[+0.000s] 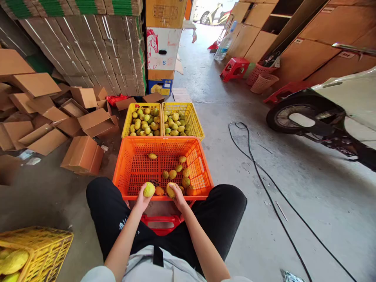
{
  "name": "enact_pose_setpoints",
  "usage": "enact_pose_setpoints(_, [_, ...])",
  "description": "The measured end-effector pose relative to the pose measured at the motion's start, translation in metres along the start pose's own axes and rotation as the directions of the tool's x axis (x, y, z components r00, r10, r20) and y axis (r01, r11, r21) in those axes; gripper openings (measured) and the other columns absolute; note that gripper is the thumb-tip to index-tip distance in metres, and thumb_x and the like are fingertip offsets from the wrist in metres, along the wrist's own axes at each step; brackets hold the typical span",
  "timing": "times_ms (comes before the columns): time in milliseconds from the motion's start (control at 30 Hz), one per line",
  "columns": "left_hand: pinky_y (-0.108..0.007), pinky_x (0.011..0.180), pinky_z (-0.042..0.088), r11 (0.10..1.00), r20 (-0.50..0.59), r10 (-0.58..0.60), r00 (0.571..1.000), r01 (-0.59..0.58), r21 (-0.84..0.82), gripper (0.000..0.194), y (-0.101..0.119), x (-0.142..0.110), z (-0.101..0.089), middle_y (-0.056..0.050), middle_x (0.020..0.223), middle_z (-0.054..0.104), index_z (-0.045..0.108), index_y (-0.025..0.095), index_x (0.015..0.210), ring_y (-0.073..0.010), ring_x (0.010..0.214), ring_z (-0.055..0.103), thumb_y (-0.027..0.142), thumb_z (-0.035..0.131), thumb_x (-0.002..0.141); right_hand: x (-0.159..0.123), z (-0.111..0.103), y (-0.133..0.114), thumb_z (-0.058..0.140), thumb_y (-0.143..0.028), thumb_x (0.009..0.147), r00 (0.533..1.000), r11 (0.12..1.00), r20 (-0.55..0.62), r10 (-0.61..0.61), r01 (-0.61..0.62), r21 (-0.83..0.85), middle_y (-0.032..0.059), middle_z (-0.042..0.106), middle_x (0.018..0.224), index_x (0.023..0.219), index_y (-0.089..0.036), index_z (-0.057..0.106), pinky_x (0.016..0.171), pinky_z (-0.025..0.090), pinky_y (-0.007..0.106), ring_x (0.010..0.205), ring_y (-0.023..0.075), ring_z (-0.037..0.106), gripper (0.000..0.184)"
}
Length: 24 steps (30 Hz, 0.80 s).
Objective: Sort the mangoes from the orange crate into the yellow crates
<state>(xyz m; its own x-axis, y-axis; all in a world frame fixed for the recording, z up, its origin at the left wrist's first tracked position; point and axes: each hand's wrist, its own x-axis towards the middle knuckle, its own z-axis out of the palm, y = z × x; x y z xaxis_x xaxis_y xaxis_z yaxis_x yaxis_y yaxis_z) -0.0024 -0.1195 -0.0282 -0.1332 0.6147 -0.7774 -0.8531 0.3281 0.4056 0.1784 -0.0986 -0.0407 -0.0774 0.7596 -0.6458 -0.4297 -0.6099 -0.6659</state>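
My left hand (142,200) is closed round a yellow-green fruit (149,190) over the near edge of an orange plastic crate (120,168). A little to its right, my right hand (178,197) grips a yellow fruit (169,190), its fingers lying over the top and side. Between the hands an orange-coloured fruit (159,190) lies in the crate. Several brownish-yellow fruits (172,174) rest along the crate's right side, and a single fruit (152,156) sits towards its far left. The exact kind of fruit is hard to tell.
Two yellow crates (199,121) of fruit stand behind the orange one. A red stool (161,223) shows between my knees. Cardboard boxes (85,152) litter the left floor, and another yellow crate (58,243) is near left. A black cable (258,168) and a motorbike (329,117) are right.
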Motion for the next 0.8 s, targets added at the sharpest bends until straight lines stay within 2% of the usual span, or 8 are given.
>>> enact_pose_setpoints(200, [-0.034,0.083,0.061,1.000,0.029,-0.024,0.999,0.024,0.003,0.012,0.0015,-0.0042,0.0029,-0.010,0.087,0.073,0.064,0.014,0.092,-0.0195,0.081,0.073,0.022,0.054,0.093,0.0018,-0.0002,-0.0011,0.066,-0.047,0.076,0.996,0.992,0.002,0.092,-0.092,0.086,0.0033,0.067,0.070,0.088,-0.021,0.059,0.056,0.054,0.034,0.060,0.0216,0.067,0.030])
enact_pose_setpoints(367, [-0.034,0.081,0.061,0.999,0.030,-0.033,0.999,0.033,0.000,0.014,0.0011,-0.0021,0.0017,-0.011,0.087,0.074,0.064,0.013,0.095,-0.0200,0.080,0.073,0.022,0.054,0.093,0.0026,-0.0008,-0.0005,0.063,-0.048,0.078,0.993,0.990,0.038,0.108,-0.111,0.092,0.0051,0.068,0.071,0.085,-0.021,0.059,0.054,0.053,0.032,0.061,0.0216,0.067,0.028])
enact_pose_setpoints(467, [-0.032,0.079,0.061,0.999,0.038,-0.032,0.999,0.032,0.002,0.015,0.0009,-0.0013,0.0010,-0.011,0.087,0.074,0.065,0.012,0.096,-0.0198,0.080,0.073,0.021,0.054,0.092,0.0000,-0.0009,-0.0013,0.067,-0.052,0.075,0.994,0.994,0.069,0.085,-0.089,0.062,0.0043,0.069,0.073,0.086,-0.021,0.059,0.055,0.052,0.031,0.063,0.0205,0.066,0.034])
enact_pose_setpoints(567, [-0.031,0.077,0.061,1.000,0.034,-0.026,0.999,0.026,0.008,0.015,0.0010,-0.0010,0.0006,-0.011,0.087,0.074,0.065,0.012,0.095,-0.0193,0.078,0.073,0.021,0.055,0.091,-0.0025,0.0001,-0.0020,0.076,-0.052,0.067,0.998,1.000,0.050,0.027,-0.026,-0.004,0.0009,0.068,0.077,0.093,-0.022,0.060,0.055,0.052,0.029,0.064,0.0185,0.065,0.042])
enact_pose_setpoints(700, [-0.029,0.075,0.060,1.000,0.013,-0.023,1.000,0.022,0.020,0.014,0.0015,-0.0005,0.0009,-0.010,0.084,0.074,0.065,0.013,0.093,-0.0178,0.075,0.072,0.022,0.054,0.092,-0.0033,0.0017,-0.0017,0.086,-0.045,0.057,1.000,0.999,0.012,-0.005,0.005,-0.040,-0.0018,0.067,0.081,0.095,-0.024,0.060,0.059,0.055,0.030,0.065,0.0164,0.064,0.051])
enact_pose_setpoints(800, [-0.029,0.074,0.060,1.000,-0.002,-0.014,1.000,0.014,0.013,0.014,0.0021,-0.0008,0.0021,-0.009,0.084,0.074,0.064,0.013,0.092,-0.0178,0.075,0.072,0.022,0.054,0.092,-0.0031,0.0020,-0.0016,0.087,-0.038,0.054,1.000,1.000,0.026,0.005,-0.005,-0.020,-0.0008,0.067,0.082,0.092,-0.023,0.063,0.066,0.058,0.034,0.068,0.0175,0.065,0.047])
